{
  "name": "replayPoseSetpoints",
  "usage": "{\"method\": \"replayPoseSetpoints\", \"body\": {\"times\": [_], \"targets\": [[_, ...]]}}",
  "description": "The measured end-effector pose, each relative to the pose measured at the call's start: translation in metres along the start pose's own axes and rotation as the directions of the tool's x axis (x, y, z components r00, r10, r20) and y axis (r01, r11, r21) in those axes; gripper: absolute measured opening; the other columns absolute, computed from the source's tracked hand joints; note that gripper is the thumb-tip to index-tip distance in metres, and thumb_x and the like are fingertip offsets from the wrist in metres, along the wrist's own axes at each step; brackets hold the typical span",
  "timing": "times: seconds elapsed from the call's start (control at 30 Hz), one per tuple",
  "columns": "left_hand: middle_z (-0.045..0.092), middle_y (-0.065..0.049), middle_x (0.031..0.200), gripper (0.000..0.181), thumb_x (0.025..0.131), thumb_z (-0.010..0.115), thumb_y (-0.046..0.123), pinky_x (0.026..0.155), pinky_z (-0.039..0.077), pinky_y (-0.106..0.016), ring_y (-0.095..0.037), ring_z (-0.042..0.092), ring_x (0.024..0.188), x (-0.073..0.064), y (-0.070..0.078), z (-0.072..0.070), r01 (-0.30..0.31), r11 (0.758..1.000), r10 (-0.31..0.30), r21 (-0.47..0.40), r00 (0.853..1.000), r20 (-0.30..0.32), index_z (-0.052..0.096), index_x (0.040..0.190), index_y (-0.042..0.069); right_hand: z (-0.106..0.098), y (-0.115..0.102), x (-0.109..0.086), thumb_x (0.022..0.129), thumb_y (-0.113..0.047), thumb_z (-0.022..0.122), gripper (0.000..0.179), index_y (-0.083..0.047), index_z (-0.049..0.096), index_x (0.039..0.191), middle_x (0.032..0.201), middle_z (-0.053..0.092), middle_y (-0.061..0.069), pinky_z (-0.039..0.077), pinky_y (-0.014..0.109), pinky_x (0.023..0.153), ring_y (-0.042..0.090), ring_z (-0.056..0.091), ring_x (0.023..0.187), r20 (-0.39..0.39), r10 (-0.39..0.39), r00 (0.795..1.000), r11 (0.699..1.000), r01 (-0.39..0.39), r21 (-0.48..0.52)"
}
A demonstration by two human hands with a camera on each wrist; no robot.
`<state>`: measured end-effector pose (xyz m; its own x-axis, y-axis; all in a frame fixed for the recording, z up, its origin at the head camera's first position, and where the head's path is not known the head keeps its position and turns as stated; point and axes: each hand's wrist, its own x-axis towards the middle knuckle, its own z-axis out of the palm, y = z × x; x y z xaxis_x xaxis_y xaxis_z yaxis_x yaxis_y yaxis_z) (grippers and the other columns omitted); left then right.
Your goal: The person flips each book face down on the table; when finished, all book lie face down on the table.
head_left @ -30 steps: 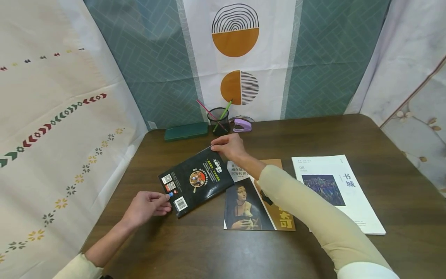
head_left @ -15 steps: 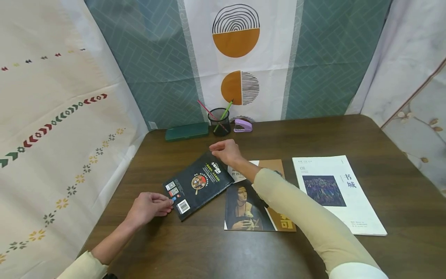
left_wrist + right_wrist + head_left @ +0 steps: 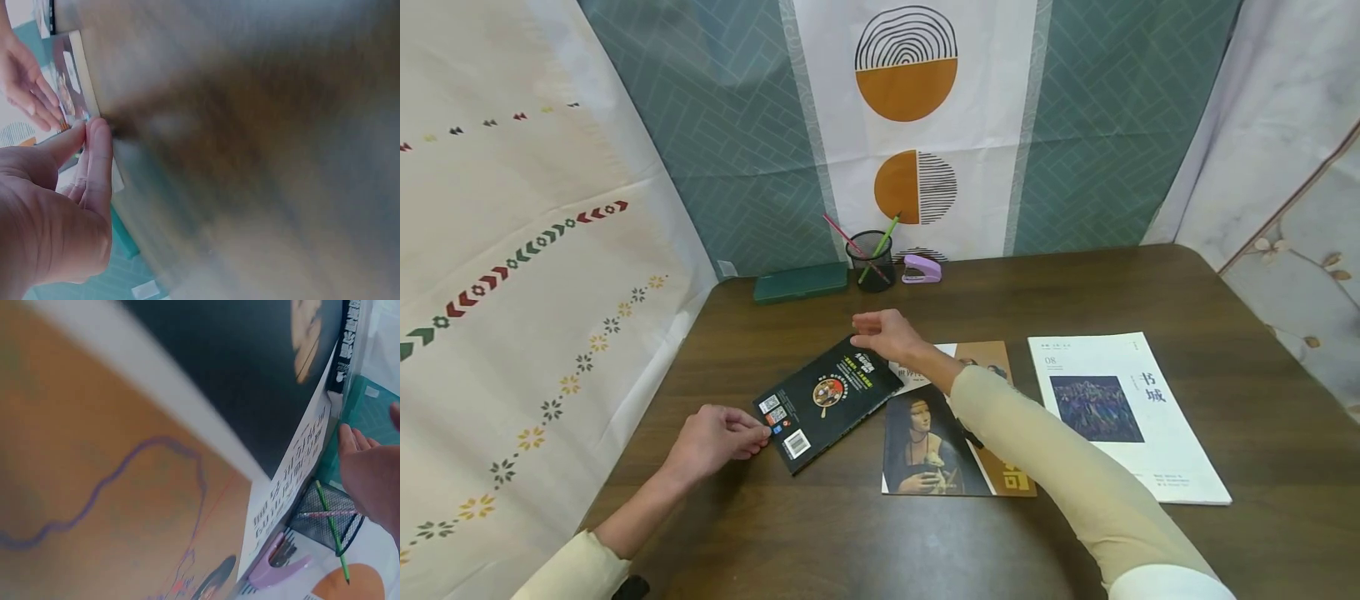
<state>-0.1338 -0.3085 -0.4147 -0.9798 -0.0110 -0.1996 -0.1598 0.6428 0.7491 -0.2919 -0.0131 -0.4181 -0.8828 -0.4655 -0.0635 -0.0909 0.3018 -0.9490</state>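
A black book (image 3: 842, 408) with a round food picture, a barcode and QR codes lies slanted on the table. Its right corner overlaps a brown-and-white book (image 3: 925, 467) with a portrait of a woman holding an animal. My left hand (image 3: 715, 442) pinches the black book's near left corner between thumb and fingers; the left wrist view shows that same hand (image 3: 69, 219) at the edge. Over the far corner is my right hand (image 3: 887, 333), its fingers extended and loose. In the right wrist view, the right hand (image 3: 375, 481) appears beyond the book's spine (image 3: 347, 350).
A white book (image 3: 1172, 467) with a dark blue picture lies to the right. Along the table's back edge are a green case (image 3: 801, 283), a black mesh pen holder (image 3: 872, 271) with two pencils, and a purple stapler (image 3: 921, 269). Patterned cloths hang behind and beside.
The black book's far edge has come down toward the table and slightly nearer. My right hand has let go of its far corner and loosened its fingers; my left hand stays at its corner.
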Motion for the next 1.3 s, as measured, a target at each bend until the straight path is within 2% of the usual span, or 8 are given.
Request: {"method": "replayPoseSetpoints", "body": {"times": [0.17,0.27,0.37,0.43,0.63,0.77,1.03,1.3], "targets": [[0.079,0.0,0.082,0.016,0.093,0.085,0.022,0.061,0.056,-0.03,-0.015,0.073,0.07,0.009,0.007,-0.013,-0.095,0.969,0.114,0.229,0.991,-0.071,0.081,0.097,0.007,-0.003,0.002,-0.006,0.102,-0.026,0.076,0.076,-0.006,0.038,0.165,0.166,0.042,0.013,0.04,0.047,0.12,0.031,0.041,0.153,0.045,-0.05,0.998,0.987,0.056,-0.153],[0.08,0.003,0.085,0.017,0.093,0.085,0.025,0.064,0.053,-0.036,-0.016,0.074,0.075,0.017,0.011,-0.019,-0.188,0.919,0.24,0.346,0.964,-0.114,0.081,0.101,0.01,-0.001,0.003,-0.015,0.097,-0.035,0.08,0.089,-0.009,0.032,0.168,0.169,0.038,0.014,0.037,0.051,0.121,0.033,0.037,0.154,0.057,-0.067,0.996,0.954,0.081,-0.289],[0.081,-0.001,0.094,0.022,0.094,0.084,0.025,0.076,0.057,-0.046,-0.021,0.077,0.086,0.026,0.015,-0.024,-0.25,0.888,0.318,0.385,0.94,-0.125,0.08,0.108,0.009,0.002,0.004,-0.026,0.093,-0.039,0.085,0.102,-0.008,0.025,0.169,0.17,0.034,0.015,0.036,0.052,0.122,0.034,0.035,0.155,0.073,-0.087,0.994,0.926,0.107,-0.362],[0.081,-0.007,0.105,0.03,0.094,0.084,0.025,0.085,0.057,-0.053,-0.027,0.078,0.097,0.032,0.017,-0.027,-0.275,0.879,0.342,0.39,0.933,-0.113,0.078,0.117,0.006,0.004,0.005,-0.033,0.089,-0.04,0.088,0.109,-0.008,0.022,0.17,0.171,0.032,0.015,0.035,0.05,0.123,0.032,0.034,0.156,0.078,-0.112,0.991,0.913,0.134,-0.385],[0.06,-0.024,0.148,0.072,0.093,0.085,0.033,0.105,0.048,-0.065,-0.048,0.059,0.132,0.049,0.02,-0.031,-0.333,0.838,0.368,0.433,0.93,0.003,0.055,0.151,0.003,0.005,0.002,-0.059,0.083,-0.041,0.093,0.119,-0.004,0.02,0.169,0.175,0.023,0.013,0.028,0.047,0.126,0.03,0.027,0.159,0.056,-0.16,0.985,0.89,0.169,-0.423],[0.041,-0.027,0.163,0.095,0.091,0.086,0.04,0.113,0.039,-0.068,-0.051,0.042,0.146,0.058,0.023,-0.029,-0.369,0.827,0.355,0.425,0.928,0.116,0.037,0.163,0.002,0.003,0.005,-0.075,0.083,-0.039,0.094,0.119,-0.003,0.019,0.169,0.175,0.022,0.016,0.027,0.049,0.126,0.032,0.025,0.16,0.053,-0.165,0.985,0.89,0.172,-0.423],[0.023,-0.024,0.172,0.125,0.077,0.095,0.051,0.119,0.032,-0.066,-0.047,0.025,0.157,0.068,0.021,-0.023,-0.464,0.81,0.363,0.359,0.877,0.314,0.023,0.169,0.008,-0.001,0.014,-0.099,0.085,-0.029,0.093,0.111,0.002,0.023,0.167,0.172,0.028,0.021,0.035,0.054,0.122,0.037,0.035,0.155,0.049,-0.194,0.98,0.89,0.197,-0.411],[0.028,-0.019,0.172,0.135,0.068,0.096,0.061,0.118,0.036,-0.063,-0.042,0.027,0.157,0.072,0.013,-0.016,-0.555,0.735,0.407,0.389,0.821,0.401,0.026,0.168,0.003,0.001,0.028,-0.109,0.085,-0.025,0.094,0.107,0.005,0.028,0.164,0.169,0.033,0.023,0.034,0.051,0.122,0.038,0.036,0.154,0.013,-0.184,0.983,0.878,0.17,-0.448]]}}
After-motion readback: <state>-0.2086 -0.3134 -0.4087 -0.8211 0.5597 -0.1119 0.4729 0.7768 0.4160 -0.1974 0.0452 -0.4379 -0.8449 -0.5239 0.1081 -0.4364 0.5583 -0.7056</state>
